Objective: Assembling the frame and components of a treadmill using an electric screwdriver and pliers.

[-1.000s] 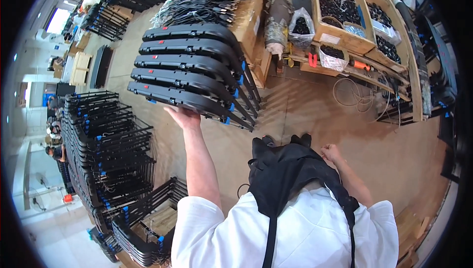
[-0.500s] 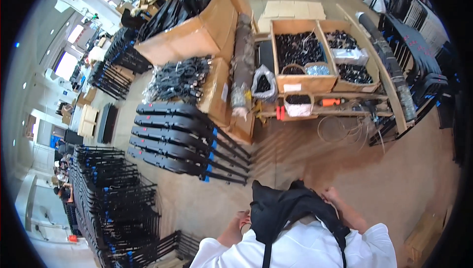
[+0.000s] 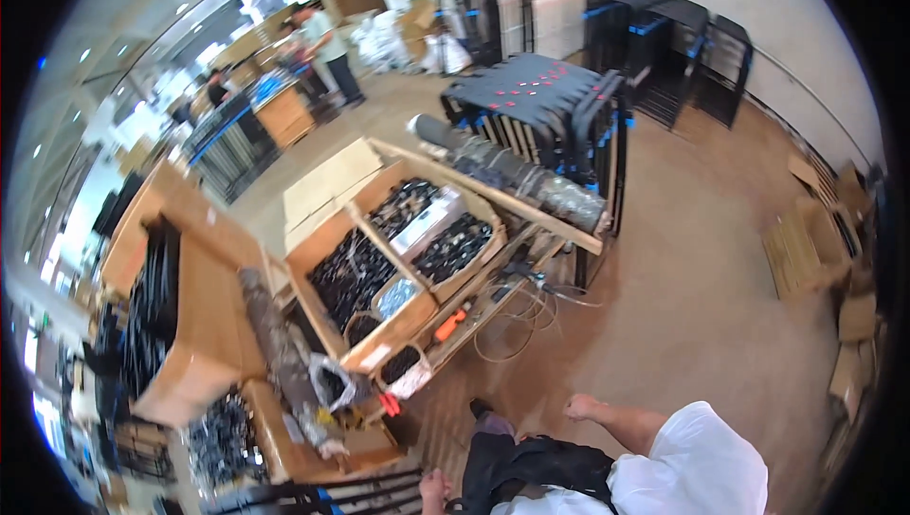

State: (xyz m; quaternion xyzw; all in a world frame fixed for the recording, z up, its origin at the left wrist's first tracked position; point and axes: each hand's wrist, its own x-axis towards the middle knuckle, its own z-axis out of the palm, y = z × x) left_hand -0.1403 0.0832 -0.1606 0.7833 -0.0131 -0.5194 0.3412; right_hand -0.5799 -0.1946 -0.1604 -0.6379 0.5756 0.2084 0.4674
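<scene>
My right hand point(image 3: 583, 408) is out in front of my body over the bare floor, its fingers curled closed, with nothing showing in it. My left hand point(image 3: 434, 487) hangs low beside the black apron point(image 3: 559, 469) that I wear, also curled closed with nothing visible in it. Nearest to the left hand are the dark legs of stacked black frames point(image 3: 365, 488) at the lower edge. Ahead stands a wooden workbench bearing a divided wooden bin point(image 3: 431, 305) of small black parts. An orange-handled tool point(image 3: 452, 324) lies on the bench's front ledge.
A long wrapped roll point(image 3: 517, 177) lies along the bench's far right side, with stacked black frames point(image 3: 540, 89) behind it. Cable loops point(image 3: 517, 335) hang off the bench. Large cardboard boxes point(image 3: 213, 297) stand left; opened cartons point(image 3: 806, 245) lie right. People point(image 3: 327, 46) stand far back.
My view has swung right, so the bench now sits further left. Both hands have come away from the apron's sides; the right arm reaches forward and the left hand is lower.
</scene>
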